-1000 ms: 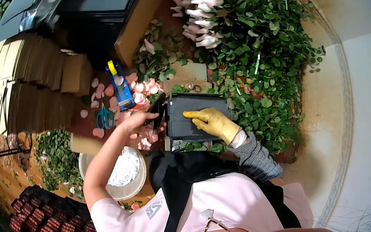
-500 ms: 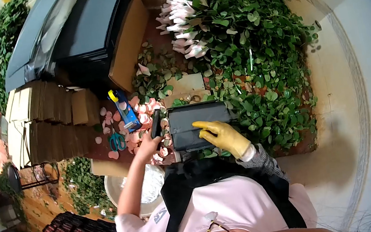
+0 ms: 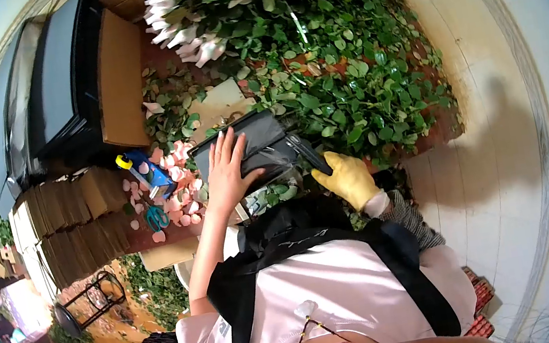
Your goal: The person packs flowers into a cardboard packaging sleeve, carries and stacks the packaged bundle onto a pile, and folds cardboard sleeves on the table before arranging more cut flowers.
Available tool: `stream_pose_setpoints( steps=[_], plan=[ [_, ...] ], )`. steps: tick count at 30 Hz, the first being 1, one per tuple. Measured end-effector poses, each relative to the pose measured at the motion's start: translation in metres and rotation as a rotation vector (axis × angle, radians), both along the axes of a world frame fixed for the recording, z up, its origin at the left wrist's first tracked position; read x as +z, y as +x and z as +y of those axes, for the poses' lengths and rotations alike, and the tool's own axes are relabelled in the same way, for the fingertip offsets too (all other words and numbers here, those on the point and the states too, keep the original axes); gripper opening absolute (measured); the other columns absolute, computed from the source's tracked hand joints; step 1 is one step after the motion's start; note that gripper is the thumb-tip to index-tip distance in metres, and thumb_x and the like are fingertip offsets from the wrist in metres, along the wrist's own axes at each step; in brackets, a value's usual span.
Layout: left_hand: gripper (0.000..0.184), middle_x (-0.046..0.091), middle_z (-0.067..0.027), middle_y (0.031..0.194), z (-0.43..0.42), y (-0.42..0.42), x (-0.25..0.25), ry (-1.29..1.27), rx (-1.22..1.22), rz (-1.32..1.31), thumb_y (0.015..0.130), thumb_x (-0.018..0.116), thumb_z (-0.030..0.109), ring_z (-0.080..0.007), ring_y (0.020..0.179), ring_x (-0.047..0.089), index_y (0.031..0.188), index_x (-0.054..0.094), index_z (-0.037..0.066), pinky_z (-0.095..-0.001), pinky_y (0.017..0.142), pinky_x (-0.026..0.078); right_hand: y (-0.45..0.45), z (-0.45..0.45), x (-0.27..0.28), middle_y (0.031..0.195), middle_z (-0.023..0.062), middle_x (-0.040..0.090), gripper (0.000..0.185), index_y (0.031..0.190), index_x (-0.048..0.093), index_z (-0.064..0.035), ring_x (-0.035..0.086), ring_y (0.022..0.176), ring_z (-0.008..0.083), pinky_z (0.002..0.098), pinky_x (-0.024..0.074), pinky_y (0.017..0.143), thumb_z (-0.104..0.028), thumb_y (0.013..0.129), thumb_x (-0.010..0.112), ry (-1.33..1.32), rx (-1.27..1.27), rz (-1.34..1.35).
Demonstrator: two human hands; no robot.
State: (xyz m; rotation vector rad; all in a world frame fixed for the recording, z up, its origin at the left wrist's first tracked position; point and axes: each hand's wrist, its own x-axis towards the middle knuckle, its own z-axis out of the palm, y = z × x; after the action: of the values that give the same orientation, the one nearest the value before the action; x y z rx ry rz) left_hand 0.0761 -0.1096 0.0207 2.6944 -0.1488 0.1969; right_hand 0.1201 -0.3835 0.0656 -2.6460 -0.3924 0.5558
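My bare left hand [image 3: 226, 175] lies palm down with its fingers apart on a dark grey folded sheet [image 3: 260, 132]. A yellow glove covers my right hand [image 3: 348, 180], whose fingers are closed round the lower end of a long black stapler-like tool [image 3: 308, 155]. The tool's far end is at the right side of the sheet. Pink petals [image 3: 182, 199] lie to the left of the sheet. Beyond it is a pale board [image 3: 220, 99], partly under leaves.
Leafy stems [image 3: 342, 53] with white-wrapped heads [image 3: 184, 31] cover the back and right. At the left stand blue tape dispenser [image 3: 155, 179], teal scissors [image 3: 156, 218], cardboard stacks [image 3: 75, 228] and dark sheets [image 3: 58, 76]. A black stool [image 3: 91, 305] stands lower left.
The black tool has passed from my left hand to my right. My left hand has moved onto the dark sheet, which is now tilted. The view has shifted.
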Motion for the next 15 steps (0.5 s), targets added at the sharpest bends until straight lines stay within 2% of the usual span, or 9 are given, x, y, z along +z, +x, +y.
stream_pose_setpoints(
  steps=[3, 6, 7, 9, 10, 11, 13, 14, 15],
  plan=[
    [0.049, 0.035, -0.0107, 0.156, -0.002, -0.005, -0.028, -0.021, 0.035, 0.063, 0.085, 0.072, 0.031, -0.0349, 0.143, 0.032, 0.131, 0.062, 0.019, -0.0502, 0.117, 0.022, 0.003, -0.017, -0.002, 0.083, 0.0138, 0.071, 0.039, 0.094, 0.062, -0.0088, 0.069, 0.078, 0.0355, 0.0466, 0.055, 0.072, -0.047, 0.086, 0.064, -0.222, 0.138, 0.029],
    [0.033, 0.041, -0.0105, 0.153, -0.004, -0.003, -0.022, -0.076, 0.057, 0.072, 0.086, 0.07, 0.023, -0.0332, 0.142, 0.034, 0.119, 0.07, 0.018, -0.0497, 0.117, 0.022, 0.021, -0.015, -0.011, 0.078, 0.0118, 0.07, 0.034, 0.095, 0.062, -0.0091, 0.068, 0.073, 0.035, 0.0444, 0.0544, 0.066, -0.041, 0.085, 0.068, -0.091, 0.334, -0.199],
    [0.031, 0.042, -0.0102, 0.152, -0.004, -0.002, -0.024, -0.064, 0.058, 0.067, 0.086, 0.07, 0.023, -0.0327, 0.142, 0.035, 0.117, 0.071, 0.018, -0.0496, 0.116, 0.023, 0.031, -0.014, -0.032, 0.074, 0.0083, 0.068, 0.031, 0.099, 0.063, -0.0097, 0.066, 0.066, 0.0278, 0.038, 0.0531, 0.061, -0.038, 0.086, 0.069, 0.061, 0.336, -0.262],
    [0.029, 0.043, -0.01, 0.151, -0.003, -0.002, -0.025, -0.033, 0.063, 0.052, 0.086, 0.07, 0.022, -0.032, 0.141, 0.036, 0.115, 0.072, 0.018, -0.0491, 0.116, 0.024, 0.063, -0.009, -0.068, 0.076, 0.0061, 0.064, 0.04, 0.112, 0.06, -0.0048, 0.061, 0.065, 0.0174, 0.0329, 0.0509, 0.058, -0.034, 0.087, 0.07, 0.4, 0.152, 0.53],
    [0.028, 0.044, -0.0099, 0.151, -0.004, -0.002, -0.025, -0.03, 0.068, 0.053, 0.087, 0.07, 0.022, -0.0318, 0.141, 0.037, 0.114, 0.073, 0.018, -0.0488, 0.116, 0.024, 0.068, -0.011, -0.074, 0.081, 0.005, 0.06, 0.056, 0.126, 0.05, 0.0037, 0.054, 0.069, 0.0092, 0.0286, 0.0485, 0.058, -0.032, 0.088, 0.07, 0.604, 0.121, 0.83],
    [0.027, 0.045, -0.0099, 0.15, -0.005, -0.002, -0.025, -0.029, 0.081, 0.053, 0.087, 0.069, 0.022, -0.0317, 0.141, 0.037, 0.114, 0.073, 0.018, -0.0485, 0.116, 0.024, 0.077, -0.012, -0.083, 0.096, 0.0139, 0.066, 0.07, 0.13, 0.042, 0.0099, 0.063, 0.081, 0.0197, 0.0343, 0.0528, 0.069, -0.037, 0.086, 0.071, 0.433, 0.214, 0.834],
    [0.026, 0.046, -0.01, 0.149, -0.007, -0.002, -0.024, -0.058, 0.099, 0.042, 0.086, 0.07, 0.022, -0.0315, 0.14, 0.037, 0.112, 0.074, 0.019, -0.0481, 0.116, 0.023, 0.081, 0.002, -0.058, 0.108, 0.0225, 0.067, 0.073, 0.131, 0.043, 0.0075, 0.065, 0.096, 0.0345, 0.0401, 0.052, 0.084, -0.041, 0.084, 0.07, -0.067, 0.591, 0.318],
    [0.027, 0.047, -0.01, 0.148, -0.007, -0.003, -0.025, -0.052, 0.101, 0.043, 0.085, 0.07, 0.023, -0.0315, 0.14, 0.038, 0.111, 0.074, 0.019, -0.0481, 0.116, 0.024, 0.082, 0.007, -0.04, 0.118, 0.0285, 0.063, 0.074, 0.132, 0.044, 0.0052, 0.059, 0.11, 0.0436, 0.0439, 0.0482, 0.094, -0.044, 0.082, 0.07, -0.062, 0.593, 0.399],
    [0.027, 0.047, -0.01, 0.148, -0.006, -0.004, -0.027, -0.047, 0.11, 0.041, 0.085, 0.071, 0.023, -0.0315, 0.14, 0.038, 0.111, 0.074, 0.019, -0.0482, 0.116, 0.024, 0.086, 0.005, -0.051, 0.112, 0.0261, 0.065, 0.071, 0.132, 0.046, 0.0032, 0.064, 0.103, 0.0389, 0.0417, 0.0501, 0.09, -0.041, 0.083, 0.071, -0.037, 0.64, 0.396]
  ],
)
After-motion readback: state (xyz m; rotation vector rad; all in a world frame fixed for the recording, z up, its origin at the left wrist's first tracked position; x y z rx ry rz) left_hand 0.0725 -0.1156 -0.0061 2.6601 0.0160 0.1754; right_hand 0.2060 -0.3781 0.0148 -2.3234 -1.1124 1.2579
